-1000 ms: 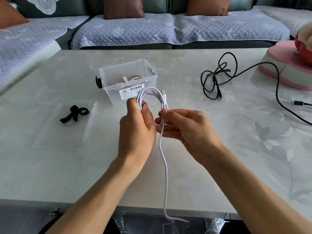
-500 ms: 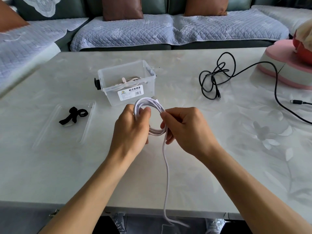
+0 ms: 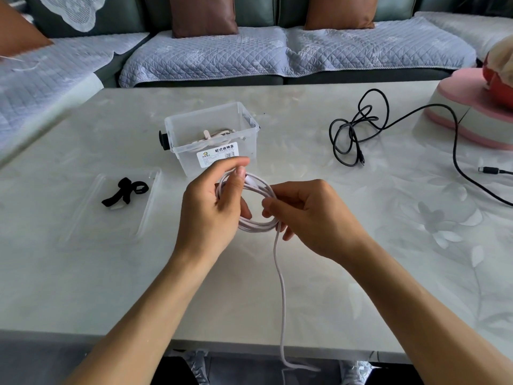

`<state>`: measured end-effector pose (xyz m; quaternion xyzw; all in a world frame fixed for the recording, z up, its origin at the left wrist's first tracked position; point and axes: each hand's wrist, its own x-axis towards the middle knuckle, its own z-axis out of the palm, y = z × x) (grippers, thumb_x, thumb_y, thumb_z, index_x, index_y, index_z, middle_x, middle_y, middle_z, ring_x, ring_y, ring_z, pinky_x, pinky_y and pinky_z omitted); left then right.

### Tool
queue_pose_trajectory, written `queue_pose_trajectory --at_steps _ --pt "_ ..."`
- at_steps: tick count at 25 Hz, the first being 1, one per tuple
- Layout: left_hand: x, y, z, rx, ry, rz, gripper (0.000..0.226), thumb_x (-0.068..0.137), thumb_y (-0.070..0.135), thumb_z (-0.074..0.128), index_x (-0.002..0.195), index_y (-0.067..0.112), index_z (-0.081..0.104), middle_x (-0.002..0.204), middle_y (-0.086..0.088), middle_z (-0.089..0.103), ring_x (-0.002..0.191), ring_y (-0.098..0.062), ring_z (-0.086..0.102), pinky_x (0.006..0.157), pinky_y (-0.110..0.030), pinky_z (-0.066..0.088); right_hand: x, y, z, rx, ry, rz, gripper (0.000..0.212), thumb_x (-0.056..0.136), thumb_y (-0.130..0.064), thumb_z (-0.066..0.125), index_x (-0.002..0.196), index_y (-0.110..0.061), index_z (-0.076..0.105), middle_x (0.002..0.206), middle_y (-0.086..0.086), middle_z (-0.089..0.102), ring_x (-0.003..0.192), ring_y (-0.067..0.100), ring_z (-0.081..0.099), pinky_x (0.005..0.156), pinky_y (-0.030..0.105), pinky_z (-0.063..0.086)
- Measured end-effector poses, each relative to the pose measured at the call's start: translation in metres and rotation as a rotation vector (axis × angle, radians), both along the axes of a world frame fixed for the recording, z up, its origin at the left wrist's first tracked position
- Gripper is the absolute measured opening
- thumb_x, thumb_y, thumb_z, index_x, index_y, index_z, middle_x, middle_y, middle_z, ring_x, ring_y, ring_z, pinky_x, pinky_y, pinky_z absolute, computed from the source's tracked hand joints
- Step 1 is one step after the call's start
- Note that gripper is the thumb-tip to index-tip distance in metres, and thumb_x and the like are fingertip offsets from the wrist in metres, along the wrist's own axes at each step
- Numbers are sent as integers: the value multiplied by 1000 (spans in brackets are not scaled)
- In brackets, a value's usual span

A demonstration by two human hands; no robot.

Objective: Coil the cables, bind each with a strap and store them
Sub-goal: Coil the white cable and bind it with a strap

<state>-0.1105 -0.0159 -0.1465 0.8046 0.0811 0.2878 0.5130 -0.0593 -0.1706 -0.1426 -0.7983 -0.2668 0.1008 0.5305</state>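
Note:
A white cable is wound into a loose coil held above the table between both hands. My left hand grips the coil's left side, thumb and fingers closed round the strands. On the coil's right side my right hand pinches the strands, and the free tail hangs from there past the table's front edge. A black strap lies on a clear lid at the left. Behind the hands stands a clear storage box with a pale bound cable inside. A loose black cable lies at the back right.
A pink and white round object stands at the right edge, with a black lead running past it to a plug. A sofa with quilted covers lines the far side of the table.
The coil has dropped lower and tipped flatter, toward me. Both hands came down with it, and more of the tail has been drawn into the loops.

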Motion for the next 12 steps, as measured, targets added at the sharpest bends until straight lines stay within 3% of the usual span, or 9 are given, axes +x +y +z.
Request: queue_pose_trajectory --at_steps 5,9,12 --pt "-2 -4 -3 62 -72 -2 18 100 25 54 105 20 70 63 7 65 52 -3 58 51 -22 43 3 -1 1 31 23 -85 26 96 -14 57 77 -4 71 66 8 68 54 25 64 56 30 53" --pt "0 4 -8 367 -183 -11 17 94 21 62 106 12 68 92 4 70 82 -11 65 72 -24 51 6 -4 -1 -23 -103 -80 27 97 -15 56 74 -7 67 61 5 64 52 21 62 56 35 53" --pt "1 11 -10 547 -53 -157 32 93 29 60 124 18 62 104 3 65 86 -11 60 78 -23 49 9 -9 -2 -141 -258 -10 22 96 -15 56 78 -10 68 63 0 64 56 19 57 59 33 48"
